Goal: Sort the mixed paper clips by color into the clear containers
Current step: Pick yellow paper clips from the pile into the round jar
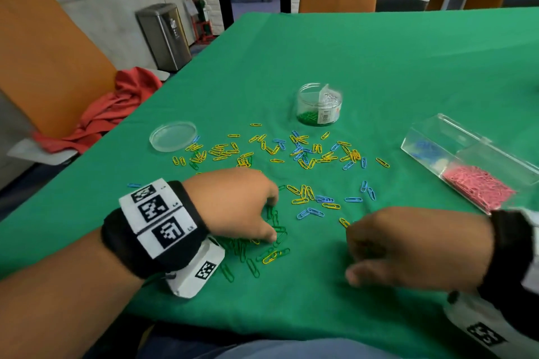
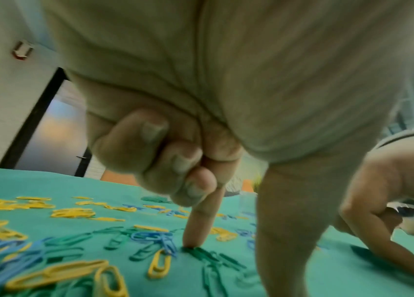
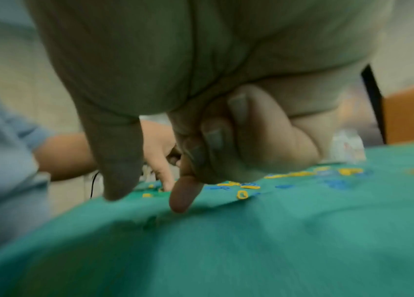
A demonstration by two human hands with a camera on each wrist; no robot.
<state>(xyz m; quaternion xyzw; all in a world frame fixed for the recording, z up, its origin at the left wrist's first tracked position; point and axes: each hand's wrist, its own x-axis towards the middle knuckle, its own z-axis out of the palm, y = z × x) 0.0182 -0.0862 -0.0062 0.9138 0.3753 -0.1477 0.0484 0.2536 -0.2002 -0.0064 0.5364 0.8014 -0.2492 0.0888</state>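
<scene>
Lower left of the frame, the left hand (image 1: 239, 207) presses one extended forefinger onto green paper clips (image 1: 262, 245), apparently herding them. The right hand (image 1: 408, 251), lower right, points similarly, holding nothing. The round jar (image 1: 319, 105) waits above.

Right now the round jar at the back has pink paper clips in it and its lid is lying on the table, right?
Not quite: the head view shows green paper clips in the round jar. Its lid does lie on the table.

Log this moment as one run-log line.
left hand: index on green clips | right hand: curled, index out | round jar: green | box: pink, blue | yellow clips loose
</scene>
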